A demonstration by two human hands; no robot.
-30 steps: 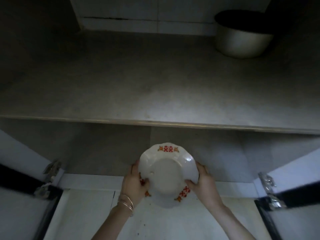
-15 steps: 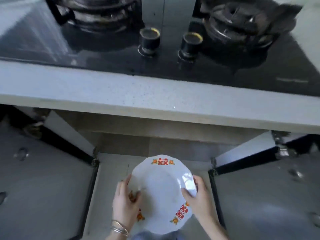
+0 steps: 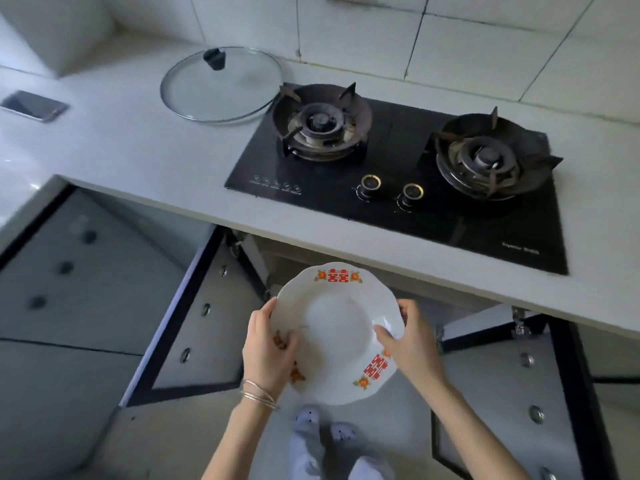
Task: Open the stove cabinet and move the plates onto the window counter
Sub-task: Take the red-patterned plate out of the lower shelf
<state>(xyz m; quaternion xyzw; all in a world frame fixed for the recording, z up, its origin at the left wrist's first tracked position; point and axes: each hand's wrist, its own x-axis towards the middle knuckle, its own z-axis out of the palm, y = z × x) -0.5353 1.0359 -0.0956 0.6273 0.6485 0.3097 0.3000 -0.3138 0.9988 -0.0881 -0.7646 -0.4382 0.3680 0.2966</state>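
plate (image 3: 337, 332) held in both hands in front of me, below the front edge of the surface (image 3: 145, 161), above the floor between the two open cabinet doors. my left hand (image 3: 268, 353) grips the left rim, thumb over the inside face; my right hand (image 3: 410, 344) grips the right rim, thumb likewise on top. plate is round with a scalloped edge, so no long axis; its face is turned up toward me, far rim tilted slightly higher. red double-happiness characters with orange flowers are printed on the rim: one at the far edge, one near my right hand, a third mostly hidden under my left hand. left cabinet door (image 3: 194, 327) and right cabinet door (image 3: 512, 386) stand swung out; the right one is cut off at the frame's bottom. cabinet interior is dark, contents not discernible. gas stove (image 3: 398, 174) sits in the surface; white lettering at its front right corner is too small to read. glass lid (image 3: 221, 84) lies left of the stove.
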